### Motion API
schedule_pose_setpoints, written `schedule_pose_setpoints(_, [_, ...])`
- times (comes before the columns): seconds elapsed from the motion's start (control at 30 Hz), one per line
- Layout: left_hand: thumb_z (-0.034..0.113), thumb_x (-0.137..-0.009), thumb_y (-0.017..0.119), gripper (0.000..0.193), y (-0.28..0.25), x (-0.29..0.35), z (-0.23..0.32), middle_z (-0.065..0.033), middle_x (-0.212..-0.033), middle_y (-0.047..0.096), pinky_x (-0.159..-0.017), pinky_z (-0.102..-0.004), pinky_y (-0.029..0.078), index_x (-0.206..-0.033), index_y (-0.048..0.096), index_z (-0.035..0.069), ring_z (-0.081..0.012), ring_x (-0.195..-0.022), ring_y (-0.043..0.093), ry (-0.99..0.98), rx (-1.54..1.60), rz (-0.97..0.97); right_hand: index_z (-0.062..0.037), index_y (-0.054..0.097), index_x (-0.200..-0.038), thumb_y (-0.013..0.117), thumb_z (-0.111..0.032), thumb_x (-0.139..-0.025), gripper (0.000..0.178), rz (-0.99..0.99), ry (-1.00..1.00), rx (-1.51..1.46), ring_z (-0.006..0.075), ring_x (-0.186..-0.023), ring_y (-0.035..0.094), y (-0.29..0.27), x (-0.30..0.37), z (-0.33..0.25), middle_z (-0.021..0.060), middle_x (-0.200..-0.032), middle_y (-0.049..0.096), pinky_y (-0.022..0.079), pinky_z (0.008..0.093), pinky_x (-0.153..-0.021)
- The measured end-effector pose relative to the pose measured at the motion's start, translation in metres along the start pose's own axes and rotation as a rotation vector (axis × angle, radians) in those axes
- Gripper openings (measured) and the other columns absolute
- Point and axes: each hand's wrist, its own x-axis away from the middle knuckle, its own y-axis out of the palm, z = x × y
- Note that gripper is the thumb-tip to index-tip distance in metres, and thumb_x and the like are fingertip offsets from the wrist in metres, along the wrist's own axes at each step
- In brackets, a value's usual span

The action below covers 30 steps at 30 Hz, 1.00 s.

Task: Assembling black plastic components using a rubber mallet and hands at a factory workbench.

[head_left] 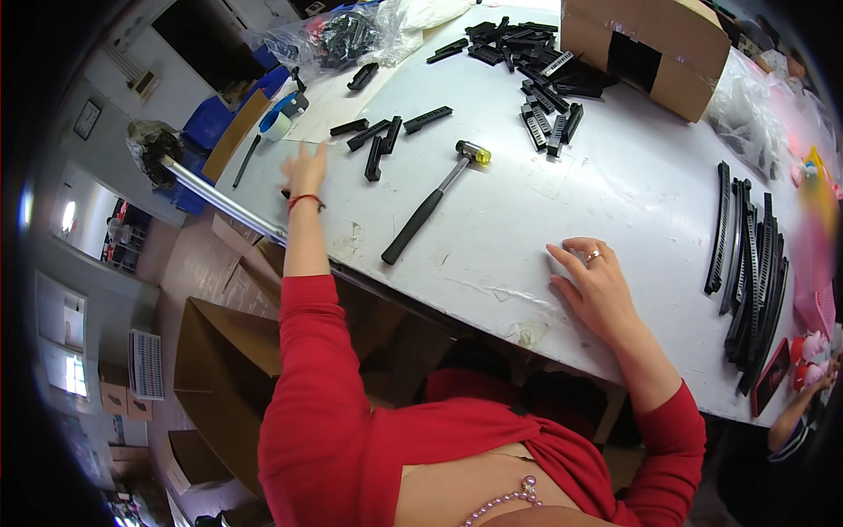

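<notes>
Over the table's left edge reaches my left hand, blurred a little, its fingers spread and nothing visible in them. A small dark piece shows beside its wrist, partly hidden. Just right of it lie several short black slotted plastic pieces. My right hand rests on the white table near the front edge, fingers loosely bent and apart, holding nothing. Between the hands lies a hammer with a black grip and a yellow-faced head, its head pointing away from me.
A heap of black plastic pieces lies at the back, beside a cardboard box. Long black slotted strips are stacked at right. A roll of tape and a dark rod sit at left. Another person's arm shows at far right.
</notes>
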Motion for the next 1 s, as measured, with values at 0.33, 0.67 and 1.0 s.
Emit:
schedule_pose_setpoints(0.33, [0.052, -0.097, 0.046, 0.068, 0.036, -0.025, -0.013, -0.0276, -0.148, 0.041, -0.115, -0.0413, 0.03, -0.148, 0.041, 0.006, -0.0402, -0.14, 0.036, 0.162, 0.755, 0.022, -0.0137, 0.062, -0.125, 0.07, -0.016, -0.085, 0.041, -0.045, 0.026, 0.004, 0.0338, -0.117, 0.051, 0.001, -0.005, -0.004, 0.0117, -0.123, 0.055, 0.043, 0.0432, -0.1])
schedule_pose_setpoints(0.67, [0.047, -0.095, 0.057, 0.05, 0.037, 0.06, 0.106, -0.0097, -0.15, 0.045, -0.114, -0.0668, 0.016, -0.144, 0.048, 0.038, -0.0317, -0.145, 0.03, 1.061, -0.083, 0.098, -0.0119, 0.062, -0.125, 0.069, -0.016, -0.086, 0.04, -0.063, 0.034, 0.006, 0.0334, -0.117, 0.051, 0.0, -0.006, -0.004, 0.0117, -0.124, 0.055, 0.043, 0.0432, -0.1])
schedule_pose_setpoints(1.0, [0.029, -0.09, 0.065, 0.032, 0.032, -0.02, 0.056, -0.0162, -0.106, 0.068, -0.091, -0.0441, 0.046, -0.12, 0.07, 0.016, -0.0327, -0.101, 0.063, 0.822, 0.012, 0.112, -0.0118, 0.062, -0.126, 0.068, -0.017, -0.087, 0.039, -0.063, 0.047, 0.014, 0.0339, -0.118, 0.049, -0.002, -0.006, -0.001, 0.0118, -0.125, 0.055, 0.042, 0.0433, -0.101])
